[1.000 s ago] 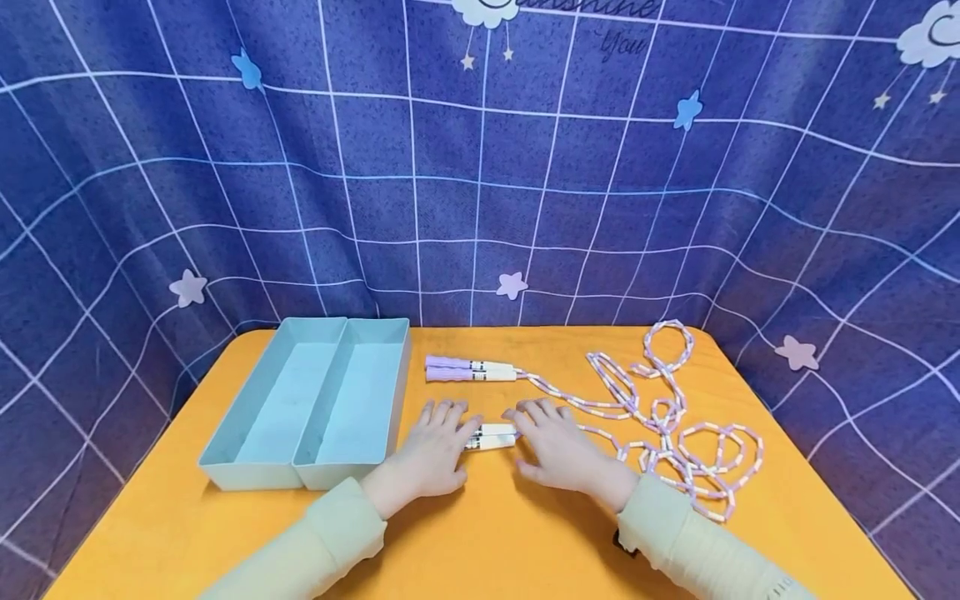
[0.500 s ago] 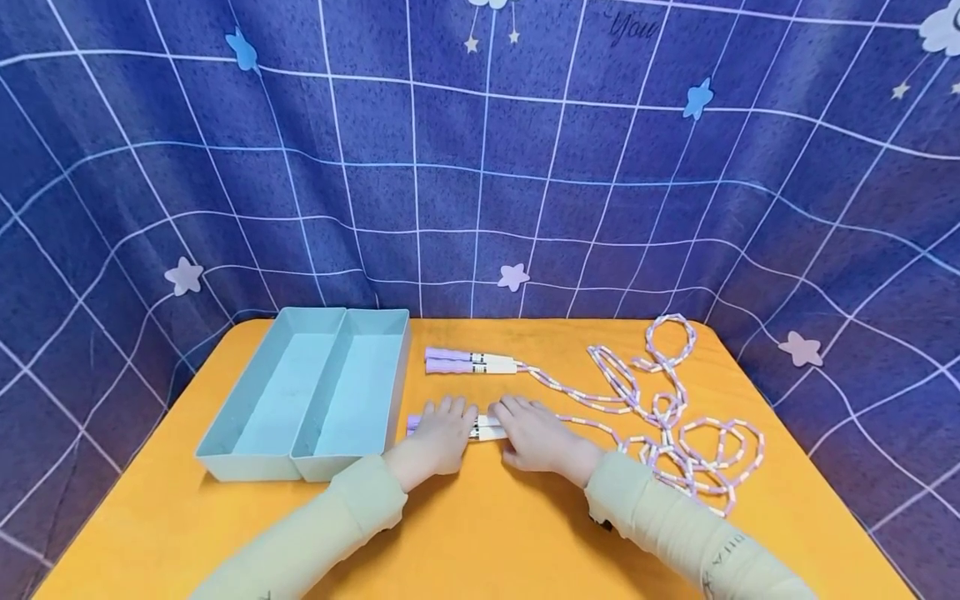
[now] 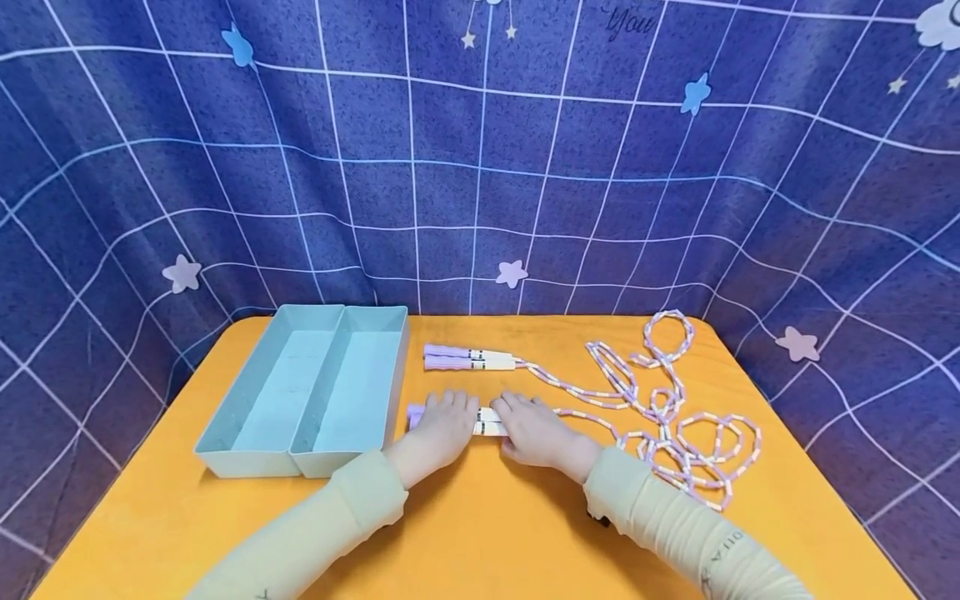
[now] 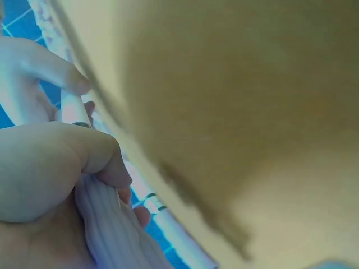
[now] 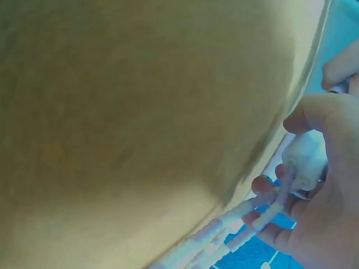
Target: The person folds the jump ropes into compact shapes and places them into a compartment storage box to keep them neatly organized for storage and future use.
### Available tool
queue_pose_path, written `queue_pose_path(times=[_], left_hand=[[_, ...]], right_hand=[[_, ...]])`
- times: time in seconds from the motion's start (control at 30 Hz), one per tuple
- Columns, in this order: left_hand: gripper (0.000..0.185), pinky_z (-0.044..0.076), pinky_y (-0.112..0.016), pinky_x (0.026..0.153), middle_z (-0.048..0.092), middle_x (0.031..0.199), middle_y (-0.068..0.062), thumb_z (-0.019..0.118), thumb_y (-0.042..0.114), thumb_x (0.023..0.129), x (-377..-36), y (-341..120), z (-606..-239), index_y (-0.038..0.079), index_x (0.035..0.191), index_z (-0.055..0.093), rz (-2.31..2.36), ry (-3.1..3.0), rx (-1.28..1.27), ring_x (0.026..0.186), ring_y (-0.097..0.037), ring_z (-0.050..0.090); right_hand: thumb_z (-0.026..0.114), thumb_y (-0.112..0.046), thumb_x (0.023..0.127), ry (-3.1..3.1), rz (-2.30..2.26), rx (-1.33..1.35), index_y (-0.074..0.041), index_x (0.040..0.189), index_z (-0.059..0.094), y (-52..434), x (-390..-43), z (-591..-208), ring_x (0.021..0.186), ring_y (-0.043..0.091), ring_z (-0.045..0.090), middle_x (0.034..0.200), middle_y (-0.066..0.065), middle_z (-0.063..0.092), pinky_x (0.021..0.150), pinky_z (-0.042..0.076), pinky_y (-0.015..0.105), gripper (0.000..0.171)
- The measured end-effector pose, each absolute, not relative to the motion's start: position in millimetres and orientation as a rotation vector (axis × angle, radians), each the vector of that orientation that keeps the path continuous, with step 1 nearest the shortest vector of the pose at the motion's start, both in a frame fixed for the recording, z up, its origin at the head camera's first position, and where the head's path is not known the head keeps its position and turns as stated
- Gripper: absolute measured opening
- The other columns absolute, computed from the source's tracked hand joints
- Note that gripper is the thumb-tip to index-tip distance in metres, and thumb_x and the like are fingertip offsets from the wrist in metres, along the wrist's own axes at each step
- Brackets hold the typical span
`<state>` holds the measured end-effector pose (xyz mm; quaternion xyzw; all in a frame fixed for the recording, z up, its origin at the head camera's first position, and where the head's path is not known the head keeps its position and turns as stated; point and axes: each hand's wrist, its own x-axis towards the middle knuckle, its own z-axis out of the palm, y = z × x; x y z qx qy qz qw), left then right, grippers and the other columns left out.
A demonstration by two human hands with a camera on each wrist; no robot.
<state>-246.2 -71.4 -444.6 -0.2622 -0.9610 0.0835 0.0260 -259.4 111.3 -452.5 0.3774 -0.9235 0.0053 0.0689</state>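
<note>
Both hands are down at the centre of the orange bench (image 3: 480, 533), working the nearer pair of purple-and-white skipping-rope handles (image 3: 486, 421). The left hand (image 3: 442, 429) wraps the ribbed purple grip ends; the left wrist view shows its fingers (image 4: 61, 157) curled round the ridged lavender plastic. The right hand (image 3: 534, 432) closes on the smooth white cap ends, and in the right wrist view the fingers (image 5: 336, 129) clamp the white collar where the beaded cords run out. So this looks like the gathering step: the two handles are being squared up side by side, low on the bench, just right of the pale blue two-compartment plastic tray (image 3: 311, 392).

The next move, I'd judge, calls for a firm two-handed lift, minding the trailing rope. That rope, a long lilac-and-white segmented bead cord (image 3: 675, 433), lies in loose tangled loops at centre right. A second matching handle pair (image 3: 468, 359) lies further back, apart from the hands. Blue grid-patterned cloth (image 3: 480, 167) hangs behind.
</note>
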Motion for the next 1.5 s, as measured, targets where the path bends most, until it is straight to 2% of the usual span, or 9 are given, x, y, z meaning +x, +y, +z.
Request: queue_pose_path(times=[0.2,0.3,0.47,0.63,0.8,0.9,1.2,1.37,1.5], left_hand=[[0.021,0.033,-0.036,0.072,0.051,0.098,-0.009,0.05,0.01,0.095,-241,-70,-426,0.008,0.115,0.043,0.345,-2.871,-0.808,0.09,-0.024,0.046],[0.023,0.033,-0.038,0.073,0.053,0.102,-0.011,0.048,0.011,0.096,-238,-70,-416,0.008,0.118,0.044,0.333,-2.819,-0.806,0.094,-0.025,0.047],[0.016,0.037,-0.041,0.074,0.053,0.102,-0.012,0.047,0.009,0.093,-233,-70,-401,0.008,0.109,0.045,0.301,-2.612,-0.807,0.095,-0.027,0.048],[0.021,0.039,-0.042,0.074,0.051,0.099,-0.01,0.049,0.009,0.09,-230,-71,-388,0.009,0.112,0.047,0.324,-2.418,-0.793,0.091,-0.026,0.049],[0.035,0.042,-0.05,0.083,0.05,0.104,-0.01,0.053,0.008,0.086,-226,-74,-379,0.013,0.121,0.049,0.343,-2.323,-0.778,0.096,-0.028,0.05],[0.04,0.042,-0.054,0.086,0.05,0.107,-0.011,0.05,0.006,0.086,-223,-76,-377,0.015,0.125,0.048,0.34,-2.27,-0.772,0.097,-0.029,0.05],[0.04,0.039,-0.047,0.074,0.051,0.097,-0.011,0.027,0.003,0.093,-220,-78,-370,0.021,0.12,0.05,0.291,-2.128,-0.742,0.088,-0.029,0.049],[0.035,0.039,-0.042,0.068,0.051,0.09,-0.008,0.029,0.005,0.094,-219,-78,-363,0.023,0.114,0.052,0.321,-2.057,-0.728,0.082,-0.027,0.049],[0.031,0.038,-0.041,0.066,0.051,0.089,-0.008,0.036,0.008,0.093,-218,-81,-353,0.023,0.114,0.054,0.338,-2.06,-0.72,0.08,-0.026,0.049]], right_hand=[[0.069,-0.023,0.078,-2.715,0.078,1.108,-0.007,0.111,0.045,113,-252,-435,0.089,0.024,0.061,0.098,0.005,0.06,0.073,0.049,0.044,0.043],[0.069,-0.02,0.077,-2.649,0.102,1.121,-0.006,0.105,0.045,115,-249,-424,0.076,0.021,0.06,0.084,0.003,0.057,0.066,0.049,0.039,0.04],[0.067,-0.019,0.074,-2.555,0.122,1.121,-0.004,0.097,0.044,120,-246,-403,0.061,0.017,0.053,0.07,-0.001,0.049,0.059,0.046,0.037,0.036],[0.066,-0.022,0.074,-2.554,0.059,1.033,-0.005,0.097,0.044,123,-241,-383,0.064,0.019,0.055,0.069,-0.001,0.05,0.061,0.044,0.039,0.036],[0.067,-0.021,0.076,-2.57,0.075,1.02,-0.006,0.096,0.042,127,-235,-363,0.066,0.018,0.053,0.073,-0.002,0.048,0.06,0.041,0.038,0.035],[0.067,-0.021,0.075,-2.542,0.075,1.023,-0.005,0.095,0.042,128,-233,-355,0.066,0.017,0.051,0.073,-0.002,0.047,0.059,0.04,0.038,0.035],[0.067,-0.018,0.073,-2.491,0.12,1.041,-0.005,0.098,0.044,131,-225,-339,0.06,0.015,0.046,0.074,-0.002,0.047,0.06,0.037,0.035,0.036],[0.07,-0.016,0.074,-2.514,0.259,1.026,-0.004,0.11,0.048,135,-223,-341,0.069,0.016,0.056,0.088,0.002,0.061,0.067,0.044,0.036,0.043],[0.075,-0.018,0.074,-2.487,0.457,0.988,-0.002,0.115,0.046,142,-224,-347,0.06,0.013,0.054,0.079,0.003,0.061,0.056,0.045,0.029,0.053]])
